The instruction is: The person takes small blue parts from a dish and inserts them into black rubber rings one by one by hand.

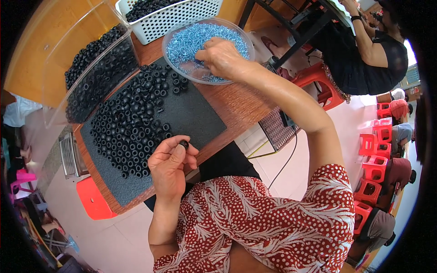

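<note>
Left hand: fingers clamped on one black ring, just beside the foam mat. Right hand: fingers together in the blue-ring bowl, beyond the mat.

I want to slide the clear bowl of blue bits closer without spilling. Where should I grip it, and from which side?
Grip the bowl by its thin rim at the left edge, coming from the left. That rim is bare and stands above the blue bits. The right hand reaches in over the near right rim, and the white basket crowds the far side. The shallow wall probably suits a thumb-over-rim pinch.
</note>
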